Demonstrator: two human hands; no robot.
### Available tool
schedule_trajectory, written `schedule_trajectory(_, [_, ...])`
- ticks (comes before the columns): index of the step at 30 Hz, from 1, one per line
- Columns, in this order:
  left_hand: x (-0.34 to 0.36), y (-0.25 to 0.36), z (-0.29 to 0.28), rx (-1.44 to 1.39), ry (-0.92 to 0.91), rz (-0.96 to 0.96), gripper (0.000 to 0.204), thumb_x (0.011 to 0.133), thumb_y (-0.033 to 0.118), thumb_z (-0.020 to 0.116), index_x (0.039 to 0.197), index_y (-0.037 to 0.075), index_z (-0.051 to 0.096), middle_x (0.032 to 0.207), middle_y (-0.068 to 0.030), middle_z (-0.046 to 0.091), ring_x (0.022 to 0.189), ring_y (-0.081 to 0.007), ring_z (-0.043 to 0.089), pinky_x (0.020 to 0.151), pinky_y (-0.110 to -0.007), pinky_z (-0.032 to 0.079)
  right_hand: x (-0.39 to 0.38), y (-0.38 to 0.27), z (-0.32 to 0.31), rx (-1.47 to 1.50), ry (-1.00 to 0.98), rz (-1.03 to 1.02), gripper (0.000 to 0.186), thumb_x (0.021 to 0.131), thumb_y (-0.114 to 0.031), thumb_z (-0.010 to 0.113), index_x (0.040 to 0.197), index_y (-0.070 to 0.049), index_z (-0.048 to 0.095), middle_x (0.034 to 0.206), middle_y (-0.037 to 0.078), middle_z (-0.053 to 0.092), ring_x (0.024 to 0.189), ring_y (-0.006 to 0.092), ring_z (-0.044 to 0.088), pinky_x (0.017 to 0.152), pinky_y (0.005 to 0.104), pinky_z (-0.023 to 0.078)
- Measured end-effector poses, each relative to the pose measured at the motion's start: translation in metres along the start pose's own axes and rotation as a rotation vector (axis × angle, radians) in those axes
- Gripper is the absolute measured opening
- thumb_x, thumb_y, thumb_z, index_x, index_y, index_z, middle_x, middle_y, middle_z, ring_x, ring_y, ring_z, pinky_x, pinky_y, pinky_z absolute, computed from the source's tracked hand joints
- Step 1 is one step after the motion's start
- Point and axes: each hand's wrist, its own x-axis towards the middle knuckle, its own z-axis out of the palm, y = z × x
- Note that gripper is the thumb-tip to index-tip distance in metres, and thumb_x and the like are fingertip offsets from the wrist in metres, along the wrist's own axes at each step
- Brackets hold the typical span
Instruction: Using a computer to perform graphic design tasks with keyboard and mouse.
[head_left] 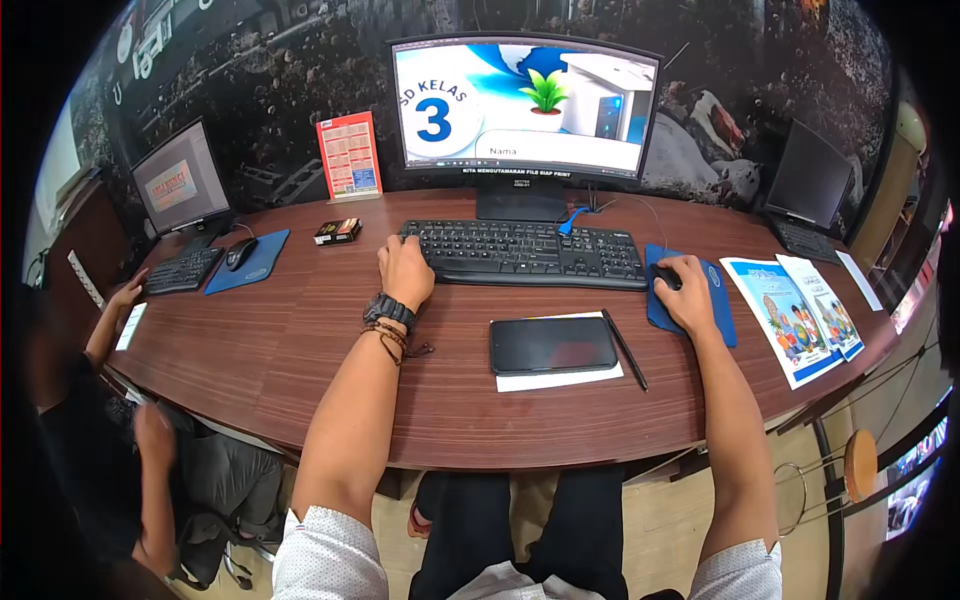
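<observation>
My left hand (404,268) rests with bent fingers on the left end of the black keyboard (525,250), below a curved monitor (525,105) showing a graphic with a plant and a large numeral. At the keyboard's right, my right hand (684,295) grips a black mouse (664,277) on a blue pad (720,325). Between my forearms, a dark smartphone (553,345) lies on white paper (550,383), with a black stylus or pen (626,350) beside it.
The wooden desk (250,350) holds side monitors (180,175) (805,180), a red-framed card stand (348,155), a small dark box (337,231) and printed booklets (785,320). Another person (90,450) sits at far left, one hand near that keyboard. A stool (860,465) stands at right.
</observation>
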Motion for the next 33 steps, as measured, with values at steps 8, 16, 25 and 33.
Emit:
schedule_trajectory(8, [-0.003,0.004,0.002,-0.029,0.023,-0.001,0.035,0.079,-0.002,0.061,0.114,-0.003,0.064,0.123,-0.0258,0.052,0.114,-0.0461,0.049,0.101,-0.051,0.042,0.0,0.001,-0.002,-0.026,0.001,-0.003,0.031,0.078,-0.016,0.069,0.107,-0.006,0.069,0.11,0.015,0.06,0.104,0.0352,0.061,0.091,0.042,0.05])
schedule_trajectory(16, [-0.003,0.006,-0.002,-0.026,-0.005,-0.014,0.036,0.079,-0.003,0.062,0.115,-0.003,0.064,0.123,-0.0257,0.052,0.114,-0.0455,0.049,0.101,-0.051,0.041,0.001,0.001,-0.002,-0.029,-0.008,0.006,0.031,0.078,-0.017,0.068,0.108,-0.006,0.07,0.111,0.016,0.06,0.104,0.0358,0.061,0.091,0.0425,0.05])
schedule_trajectory(25, [-0.004,0.012,-0.009,0.033,-0.024,-0.009,0.037,0.084,-0.001,0.058,0.121,-0.003,0.063,0.125,-0.026,0.054,0.114,-0.0452,0.05,0.1,-0.05,0.042,0.0,-0.001,-0.002,-0.026,-0.001,0.015,0.031,0.078,-0.017,0.068,0.107,-0.006,0.069,0.111,0.016,0.06,0.104,0.0365,0.061,0.091,0.0429,0.05])
schedule_trajectory(33, [-0.005,0.024,-0.021,-0.041,-0.001,0.008,0.038,0.082,0.02,0.075,0.104,-0.009,0.064,0.118,-0.0258,0.053,0.113,-0.0438,0.051,0.096,-0.049,0.048,0.001,-0.002,0.0,-0.065,0.017,0.057,0.03,0.079,-0.017,0.066,0.107,-0.006,0.068,0.112,0.016,0.06,0.105,0.0376,0.061,0.092,0.0438,0.05])
